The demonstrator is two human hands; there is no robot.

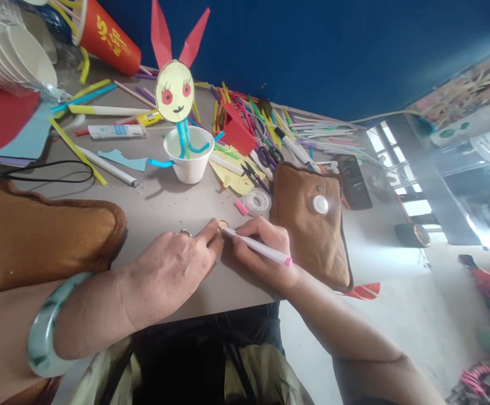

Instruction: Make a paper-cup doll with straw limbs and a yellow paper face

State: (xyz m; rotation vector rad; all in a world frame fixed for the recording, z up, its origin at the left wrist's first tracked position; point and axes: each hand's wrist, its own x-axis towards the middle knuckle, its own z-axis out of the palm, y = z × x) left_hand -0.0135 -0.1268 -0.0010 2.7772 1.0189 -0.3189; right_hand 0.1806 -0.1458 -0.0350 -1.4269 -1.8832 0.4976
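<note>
My right hand [264, 250] grips a white marker pen [265, 251] with a pink end, its tip meeting a small pale piece [224, 224] near the table's front. That piece looks like a paper scrap with a dark rim, largely covered by my fingers. My left hand [181, 261] pinches it from the other side, thumb and forefinger together. Behind them stands a white paper cup [190, 160] holding a figure with blue straw arms. The figure's round cream face [175, 93] has red eyes and tall red paper ears [161, 35].
Brown cloth pouches [312, 236] flank my hands. Close by lie a tape roll [256, 201], a pink pen cap [241, 207], black scissors [253, 175] and yellow paper scraps [230, 179]. Straws and pens crowd the back, with a glue tube [116, 131] and red cup [108, 40] at left.
</note>
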